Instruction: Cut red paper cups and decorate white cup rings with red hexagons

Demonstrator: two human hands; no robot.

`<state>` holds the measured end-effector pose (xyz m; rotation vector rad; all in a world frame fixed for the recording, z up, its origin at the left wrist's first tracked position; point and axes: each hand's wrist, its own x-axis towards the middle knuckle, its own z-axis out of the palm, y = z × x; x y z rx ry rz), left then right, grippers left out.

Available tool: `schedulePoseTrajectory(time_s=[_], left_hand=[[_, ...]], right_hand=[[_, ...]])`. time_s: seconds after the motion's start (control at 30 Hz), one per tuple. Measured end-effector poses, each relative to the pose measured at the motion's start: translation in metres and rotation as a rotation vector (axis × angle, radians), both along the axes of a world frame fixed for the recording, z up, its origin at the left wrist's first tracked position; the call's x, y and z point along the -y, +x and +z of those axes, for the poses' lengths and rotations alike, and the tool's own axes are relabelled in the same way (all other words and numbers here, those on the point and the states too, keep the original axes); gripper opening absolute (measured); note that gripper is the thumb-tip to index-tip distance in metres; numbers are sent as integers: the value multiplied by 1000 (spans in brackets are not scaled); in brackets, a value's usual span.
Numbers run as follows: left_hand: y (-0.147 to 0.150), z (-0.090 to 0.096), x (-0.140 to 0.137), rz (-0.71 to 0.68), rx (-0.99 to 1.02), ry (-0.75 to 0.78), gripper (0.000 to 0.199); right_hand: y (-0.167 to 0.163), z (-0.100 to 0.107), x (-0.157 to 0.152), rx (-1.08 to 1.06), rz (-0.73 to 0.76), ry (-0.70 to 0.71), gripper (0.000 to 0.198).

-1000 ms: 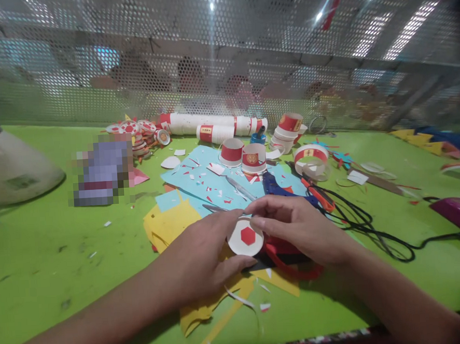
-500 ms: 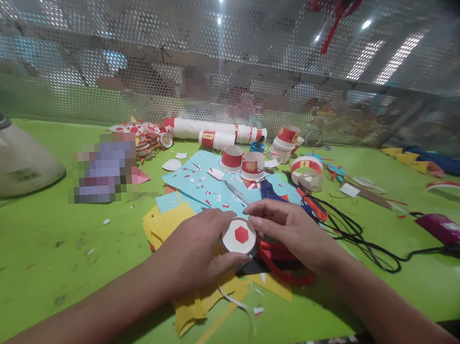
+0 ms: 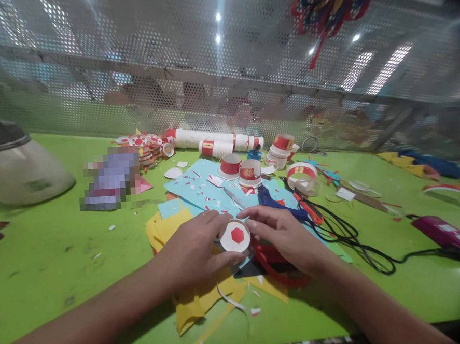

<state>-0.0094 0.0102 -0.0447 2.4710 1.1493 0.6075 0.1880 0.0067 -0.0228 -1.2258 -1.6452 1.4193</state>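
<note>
A round white paper disc [image 3: 227,240] with a red hexagon [image 3: 237,235] at its centre is held up over the work pile. My left hand [image 3: 193,247] grips it from the left, thumb along the lower edge and fingers at the upper edge. At the disc's right rim, my right hand [image 3: 286,233] has its thumb and fingertips bent in on the edge. Red-handled scissors [image 3: 281,272] lie under the right hand, their blades partly hidden. Yellow paper pieces [image 3: 199,303] and light blue sheets [image 3: 199,179] sprinkled with scraps lie beneath and behind the hands.
Red-and-white paper cups [image 3: 249,172] and a blue glue gun [image 3: 280,200] sit beyond the hands. Black cable [image 3: 358,237] loops at right towards a purple device [image 3: 446,236]. Stacked cups [image 3: 212,136] lie along the mesh partition [image 3: 150,83]. A kettle [image 3: 19,169] stands at left.
The camera view has tilted up slightly, so the table sits lower in the picture. Both hands keep nearly the same hold around the disc.
</note>
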Motion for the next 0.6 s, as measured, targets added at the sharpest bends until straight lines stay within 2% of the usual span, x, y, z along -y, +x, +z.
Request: schedulePoseTrajectory(time_s=[0.43,0.6], left_hand=[[0,-4,-2,19,-91,99,44],[1,-4,-1,21,-139,125,42]], right_hand=[[-4,-9,2,17,24,78,20],[-6,-13,0,41,15,97,18]])
